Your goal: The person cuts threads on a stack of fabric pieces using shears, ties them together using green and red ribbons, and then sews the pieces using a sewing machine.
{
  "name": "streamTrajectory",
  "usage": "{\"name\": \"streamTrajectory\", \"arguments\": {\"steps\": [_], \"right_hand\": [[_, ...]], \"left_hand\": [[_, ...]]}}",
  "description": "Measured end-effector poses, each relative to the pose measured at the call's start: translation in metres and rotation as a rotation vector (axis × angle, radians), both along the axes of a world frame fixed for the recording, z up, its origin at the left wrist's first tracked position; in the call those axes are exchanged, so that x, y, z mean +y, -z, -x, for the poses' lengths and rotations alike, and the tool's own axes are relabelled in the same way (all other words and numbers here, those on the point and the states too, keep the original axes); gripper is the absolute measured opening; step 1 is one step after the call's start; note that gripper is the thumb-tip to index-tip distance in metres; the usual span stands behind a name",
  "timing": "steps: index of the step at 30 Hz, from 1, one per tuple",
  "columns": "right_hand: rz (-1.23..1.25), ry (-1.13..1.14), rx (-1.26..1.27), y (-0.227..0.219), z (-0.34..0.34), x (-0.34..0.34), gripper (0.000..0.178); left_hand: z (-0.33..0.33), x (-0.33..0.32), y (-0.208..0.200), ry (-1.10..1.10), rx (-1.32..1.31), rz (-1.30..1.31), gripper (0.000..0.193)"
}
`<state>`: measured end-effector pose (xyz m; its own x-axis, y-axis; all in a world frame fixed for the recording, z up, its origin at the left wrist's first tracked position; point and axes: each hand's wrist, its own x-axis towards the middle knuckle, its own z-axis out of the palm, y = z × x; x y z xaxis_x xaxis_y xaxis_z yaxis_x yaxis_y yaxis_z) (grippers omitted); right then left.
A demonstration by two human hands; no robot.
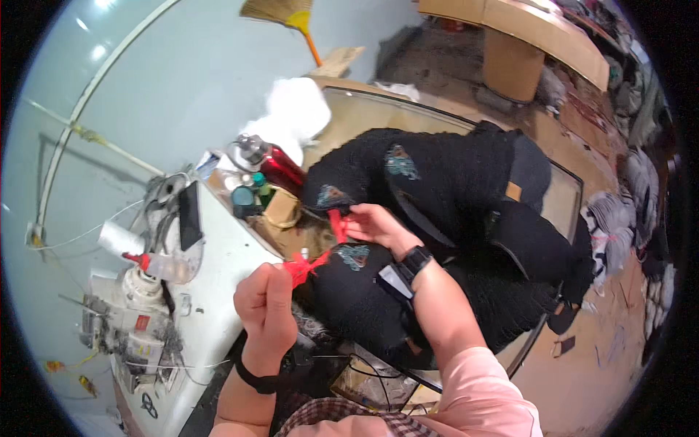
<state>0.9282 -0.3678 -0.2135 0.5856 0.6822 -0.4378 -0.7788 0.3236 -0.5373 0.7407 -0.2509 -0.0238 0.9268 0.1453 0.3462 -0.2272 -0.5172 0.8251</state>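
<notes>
My left hand [266, 306] is closed in a fist on one end of a red cloth strip [309, 267], beside the white table's edge. The strip is drawn out from it toward the right and looks torn or bunched near the fist. My right hand [370, 224] pinches the upper part of the same strip between thumb and fingers. Around it lie rows of black knitted pieces [459, 164], which look like stacked beanies with teal embroidered patches. A nearer bundle [349, 298] sits just below the strip. Whether the strip wraps fully round the pieces is hidden.
A white sewing-machine table [218, 269] with a machine [138, 313] stands at left, a dark flat device [191, 216] on it. Beyond the strip are a red bottle [282, 169], small jars and a roll of tape [282, 209]. Grey fabric piles [611, 226] lie at right.
</notes>
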Motion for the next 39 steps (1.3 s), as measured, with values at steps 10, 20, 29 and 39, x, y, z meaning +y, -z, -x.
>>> {"name": "streamTrajectory", "arguments": {"steps": [10,20,29,39], "right_hand": [[-0.326,-0.023,-0.239,-0.01,0.009,-0.004,0.031],[-0.752,0.46,-0.023,0.005,-0.016,0.008,0.016],[-0.59,0.398,-0.079,0.026,-0.022,-0.001,0.02],[-0.452,0.309,-0.198,0.025,-0.02,-0.009,0.032]], "left_hand": [[-0.046,0.004,0.065,-0.11,-0.018,-0.374,0.051],[-0.027,0.01,0.113,-0.133,0.121,-0.905,0.035],[-0.04,0.036,0.148,-0.227,0.062,-0.763,0.024],[0.047,-0.05,0.111,0.205,0.694,-0.791,0.112]]}}
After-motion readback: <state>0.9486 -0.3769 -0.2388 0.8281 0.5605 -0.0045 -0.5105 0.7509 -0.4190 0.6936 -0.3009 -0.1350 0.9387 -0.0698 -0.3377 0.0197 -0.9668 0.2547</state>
